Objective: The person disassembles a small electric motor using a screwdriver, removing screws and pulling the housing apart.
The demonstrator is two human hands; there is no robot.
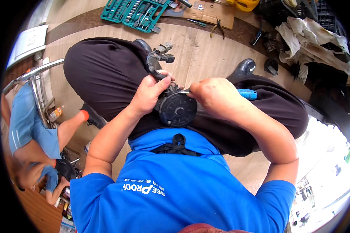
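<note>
A black, round motor-like part [178,111] rests in my lap, its ribbed disc face turned up with a small hub at the centre. My left hand [148,94] is closed on its upper left side, next to a thick black cable [152,66]. That cable ends in grey and black plug connectors [164,49] above the hand. My right hand [214,95] grips a screwdriver with a blue handle [247,94], whose end sticks out on the right. The metal tip shows to the left of the fingers, at the part's top edge; whether it touches is too small to tell.
Ahead on the floor lie an open green socket set case [146,14], pliers [217,28] and a flat cardboard sheet [216,14]. A crumpled beige cloth [308,40] and a white slotted part [302,73] are at the right. Another person in blue shorts [25,116] sits at the left.
</note>
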